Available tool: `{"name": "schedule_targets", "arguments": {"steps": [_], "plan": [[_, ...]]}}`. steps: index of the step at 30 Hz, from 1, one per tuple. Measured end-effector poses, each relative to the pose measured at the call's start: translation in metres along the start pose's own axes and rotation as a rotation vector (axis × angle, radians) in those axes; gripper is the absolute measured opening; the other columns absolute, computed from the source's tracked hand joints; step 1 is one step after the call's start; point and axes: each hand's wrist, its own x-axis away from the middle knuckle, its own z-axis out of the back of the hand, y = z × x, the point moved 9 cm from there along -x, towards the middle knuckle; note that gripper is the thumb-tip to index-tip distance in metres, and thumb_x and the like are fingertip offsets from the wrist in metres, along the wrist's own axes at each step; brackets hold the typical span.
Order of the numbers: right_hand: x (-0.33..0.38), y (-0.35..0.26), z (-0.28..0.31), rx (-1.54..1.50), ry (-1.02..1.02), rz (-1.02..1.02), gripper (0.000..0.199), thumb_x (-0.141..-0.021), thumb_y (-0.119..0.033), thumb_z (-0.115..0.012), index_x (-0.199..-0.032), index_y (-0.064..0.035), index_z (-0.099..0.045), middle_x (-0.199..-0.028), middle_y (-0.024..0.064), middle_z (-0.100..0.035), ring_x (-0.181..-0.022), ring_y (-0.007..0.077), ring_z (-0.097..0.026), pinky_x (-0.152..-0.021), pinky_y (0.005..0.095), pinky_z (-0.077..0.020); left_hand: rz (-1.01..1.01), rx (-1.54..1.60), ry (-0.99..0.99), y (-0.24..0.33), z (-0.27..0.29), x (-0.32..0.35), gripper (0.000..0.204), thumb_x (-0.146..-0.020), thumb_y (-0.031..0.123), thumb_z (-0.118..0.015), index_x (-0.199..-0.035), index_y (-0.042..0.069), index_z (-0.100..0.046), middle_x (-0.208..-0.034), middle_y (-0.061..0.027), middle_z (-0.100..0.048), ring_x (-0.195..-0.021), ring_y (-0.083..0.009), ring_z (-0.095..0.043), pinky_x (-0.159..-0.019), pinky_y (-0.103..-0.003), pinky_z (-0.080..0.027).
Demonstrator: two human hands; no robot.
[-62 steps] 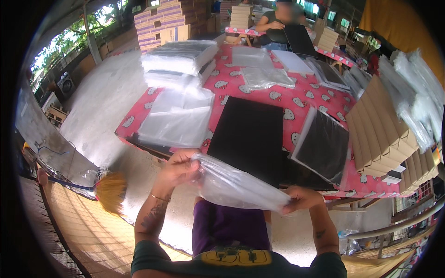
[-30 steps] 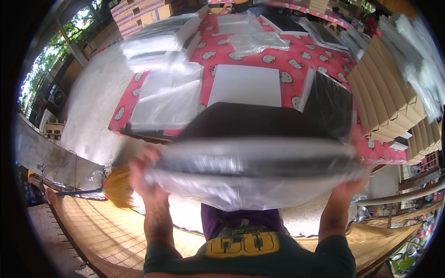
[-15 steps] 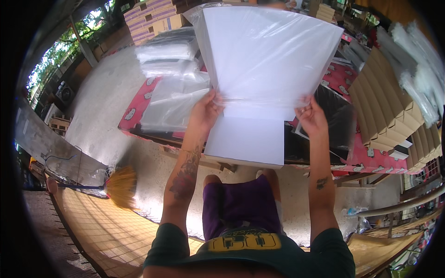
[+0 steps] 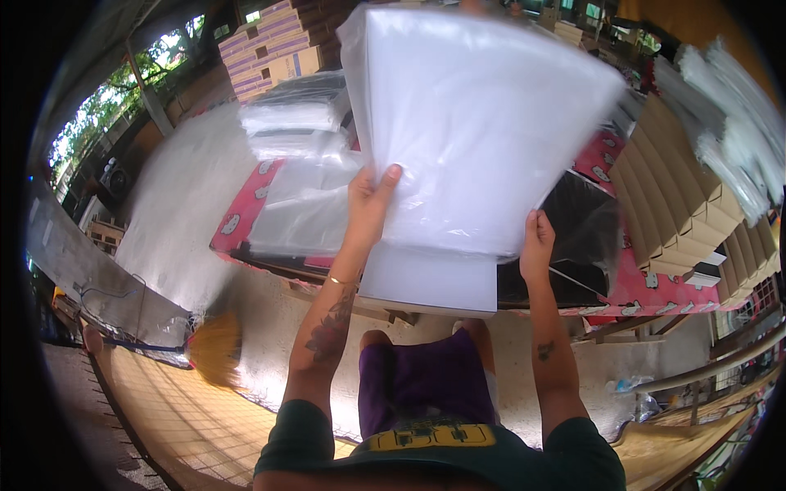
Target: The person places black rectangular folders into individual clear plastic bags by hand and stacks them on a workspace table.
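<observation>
A large white flat panel (image 4: 430, 278) stands tilted in front of me, mostly inside a clear plastic bag (image 4: 483, 147). Its lower end sticks out of the bag's open edge, bare and facing me. My left hand (image 4: 372, 204) is closed on the left side of the bagged panel, thumb lying on top and fingers hidden behind. At the bag's lower right edge, my right hand (image 4: 537, 237) pinches the plastic between thumb and fingers. Beneath and to the right lies a dark, plastic-covered sheet (image 4: 573, 237) on the pink patterned table cover (image 4: 236, 214).
Flat clear bags (image 4: 299, 209) lie on the table's left part, with a stack of wrapped packs (image 4: 295, 110) behind. Brown cardboard pieces (image 4: 671, 196) and plastic bundles (image 4: 733, 123) stand on the right. Cartons (image 4: 270, 49) are piled at the back. A broom (image 4: 214, 350) lies lower left.
The bag's open edge has come down toward me, covering more of the white panel. My left hand went from the plastic's edge to the panel's side; my right hand moved lower.
</observation>
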Motion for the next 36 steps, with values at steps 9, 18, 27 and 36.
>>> {"name": "schedule_targets", "arguments": {"steps": [9, 18, 27, 36], "plan": [[0.011, -0.060, -0.020, -0.400, -0.007, -0.145, 0.025, -0.096, -0.029, -0.053, -0.097, -0.0042, -0.056, -0.078, 0.0039, -0.061, -0.065, 0.0123, -0.062, -0.053, 0.0240, -0.0496, -0.090, 0.121, 0.152, 0.037, -0.006, -0.022, 0.030, -0.093, 0.024, -0.061, -0.109, -0.001, -0.060, -0.095, -0.0027, -0.064, -0.082, -0.0066, -0.054, -0.073, -0.021, -0.043], [0.015, -0.033, 0.054, -0.636, 0.456, -0.179, 0.013, -0.088, -0.014, -0.065, -0.095, -0.0065, -0.057, -0.078, 0.0017, -0.062, -0.061, 0.0108, -0.063, -0.057, 0.0219, -0.0563, 0.331, -0.039, -0.279, -0.067, -0.055, 0.051, 0.042, -0.096, 0.036, -0.053, -0.101, -0.006, -0.060, -0.088, -0.0124, -0.066, -0.074, -0.0177, -0.067, -0.072, -0.028, -0.054], [0.051, -0.009, 0.154, -0.503, 0.688, -0.185, 0.014, -0.086, -0.012, -0.067, -0.094, -0.0062, -0.058, -0.072, -0.0003, -0.060, -0.057, 0.0080, -0.060, -0.046, 0.0181, -0.0506, 0.242, -0.183, -0.329, -0.076, -0.013, 0.069, 0.025, -0.098, 0.017, -0.049, -0.099, -0.005, -0.060, -0.082, -0.0132, -0.066, -0.076, -0.0176, -0.066, -0.073, -0.028, -0.054], [0.086, 0.011, 0.254, -0.404, 0.894, -0.208, 0.013, -0.089, -0.010, -0.062, -0.099, -0.0036, -0.057, -0.086, 0.0042, -0.057, -0.074, 0.0147, -0.058, -0.064, 0.0252, -0.0515, 0.272, -0.344, -0.028, -0.074, 0.123, 0.058, 0.026, -0.096, 0.024, -0.053, -0.097, 0.000, -0.063, -0.080, -0.0058, -0.066, -0.072, -0.0127, -0.064, -0.070, -0.026, -0.052]]}}
